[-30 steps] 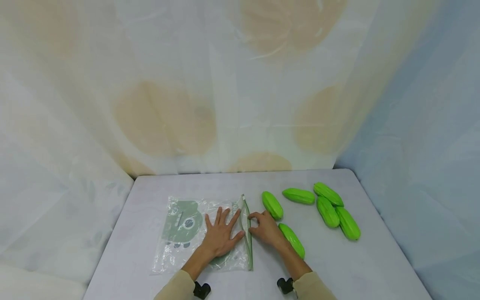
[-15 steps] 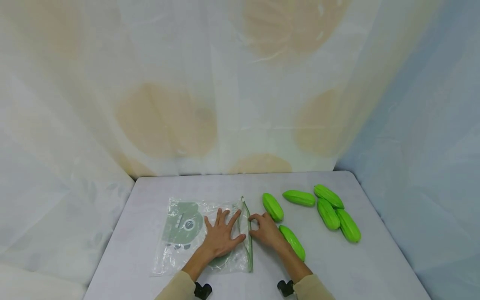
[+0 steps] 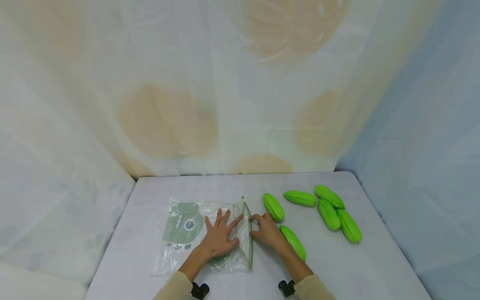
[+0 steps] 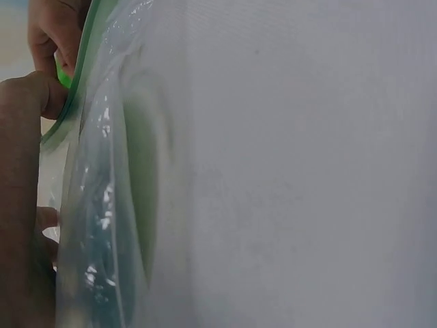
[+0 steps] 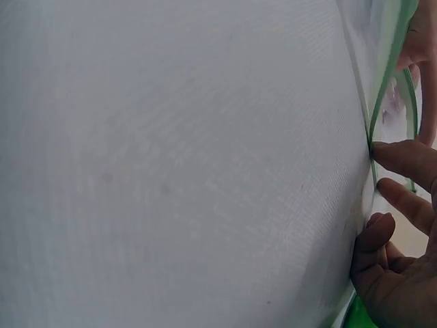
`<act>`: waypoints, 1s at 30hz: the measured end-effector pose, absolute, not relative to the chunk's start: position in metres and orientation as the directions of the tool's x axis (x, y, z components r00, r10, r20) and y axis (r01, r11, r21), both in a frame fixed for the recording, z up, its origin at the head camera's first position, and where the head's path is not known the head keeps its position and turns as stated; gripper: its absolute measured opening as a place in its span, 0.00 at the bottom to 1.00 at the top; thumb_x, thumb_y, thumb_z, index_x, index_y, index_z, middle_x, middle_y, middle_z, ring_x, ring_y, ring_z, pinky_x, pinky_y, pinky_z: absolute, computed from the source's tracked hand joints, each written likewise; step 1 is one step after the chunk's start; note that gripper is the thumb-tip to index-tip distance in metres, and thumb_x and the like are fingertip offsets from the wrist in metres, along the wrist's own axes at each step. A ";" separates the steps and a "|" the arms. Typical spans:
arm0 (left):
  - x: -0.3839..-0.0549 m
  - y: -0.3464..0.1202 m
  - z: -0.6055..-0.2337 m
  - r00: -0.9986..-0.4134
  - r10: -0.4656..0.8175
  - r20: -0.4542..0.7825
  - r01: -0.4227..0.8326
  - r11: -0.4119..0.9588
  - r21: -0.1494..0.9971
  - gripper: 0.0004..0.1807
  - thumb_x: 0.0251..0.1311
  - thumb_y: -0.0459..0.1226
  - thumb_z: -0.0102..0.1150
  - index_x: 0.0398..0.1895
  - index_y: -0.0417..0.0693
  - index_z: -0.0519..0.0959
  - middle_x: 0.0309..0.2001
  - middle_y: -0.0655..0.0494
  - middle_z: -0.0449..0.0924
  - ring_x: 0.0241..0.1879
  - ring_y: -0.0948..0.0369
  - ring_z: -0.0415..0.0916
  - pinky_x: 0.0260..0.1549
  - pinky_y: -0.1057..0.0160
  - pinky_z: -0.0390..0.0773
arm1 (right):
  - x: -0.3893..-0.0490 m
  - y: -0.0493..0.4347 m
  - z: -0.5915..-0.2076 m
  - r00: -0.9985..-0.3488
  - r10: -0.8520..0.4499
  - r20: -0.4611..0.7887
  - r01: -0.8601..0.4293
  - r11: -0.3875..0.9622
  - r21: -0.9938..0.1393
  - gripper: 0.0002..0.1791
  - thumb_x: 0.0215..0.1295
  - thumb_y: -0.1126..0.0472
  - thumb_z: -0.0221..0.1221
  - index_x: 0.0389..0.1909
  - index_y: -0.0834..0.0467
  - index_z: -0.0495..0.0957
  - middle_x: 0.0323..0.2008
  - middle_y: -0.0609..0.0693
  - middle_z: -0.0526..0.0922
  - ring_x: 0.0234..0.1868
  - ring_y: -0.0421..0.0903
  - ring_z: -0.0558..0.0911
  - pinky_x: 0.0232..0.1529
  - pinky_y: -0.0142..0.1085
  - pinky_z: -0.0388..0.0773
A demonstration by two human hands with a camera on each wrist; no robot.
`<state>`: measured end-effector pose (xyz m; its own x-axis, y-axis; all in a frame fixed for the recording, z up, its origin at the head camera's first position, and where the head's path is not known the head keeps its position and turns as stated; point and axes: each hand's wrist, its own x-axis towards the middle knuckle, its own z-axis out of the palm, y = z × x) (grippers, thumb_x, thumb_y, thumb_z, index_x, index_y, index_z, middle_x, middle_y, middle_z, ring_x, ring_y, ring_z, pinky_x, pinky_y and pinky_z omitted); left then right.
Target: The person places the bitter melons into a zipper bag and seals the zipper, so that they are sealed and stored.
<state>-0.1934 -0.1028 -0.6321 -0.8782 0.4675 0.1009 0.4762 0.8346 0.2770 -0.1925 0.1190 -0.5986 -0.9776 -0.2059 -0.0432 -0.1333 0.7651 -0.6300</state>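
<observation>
A clear zip bag [image 3: 180, 258] with a green cartoon print lies flat on the table, its green-edged mouth [image 3: 251, 254] facing right. My left hand [image 3: 217, 241] rests on it with fingers spread. Between the left fingertips and the green edge, the mouth gapes a little. My right hand [image 3: 268, 231] touches that edge with thumb and index fingertips, which stand apart. In the right wrist view the other fingers [image 5: 375, 236] are curled beside the edge. A green cucumber-shaped vegetable [image 3: 293, 242] lies beside the right forearm, and another [image 3: 273, 207] above that hand.
Several more green cucumber-shaped vegetables [image 3: 328, 214] lie toward the right, some touching one another. The pale table [image 3: 150, 187] ends at the back against a patterned curtain [image 3: 225, 104], with a bluish curtain [image 3: 420, 146] on the right.
My left thumb has shifted leftward, and the left index fingertip slightly down and right. The gap at the bag's mouth looks a little wider. My right hand stays at the edge.
</observation>
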 end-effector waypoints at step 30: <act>-0.195 -0.096 -0.629 -0.853 0.472 0.223 0.513 0.838 0.185 0.37 0.56 0.58 0.58 0.67 0.51 0.73 0.65 0.54 0.72 0.72 0.47 0.61 0.66 0.31 0.55 | -0.189 0.118 -0.597 -0.974 -0.218 -0.055 -0.135 0.765 -0.630 0.27 0.56 0.61 0.71 0.58 0.57 0.79 0.38 0.54 0.66 0.32 0.45 0.68 0.30 0.35 0.68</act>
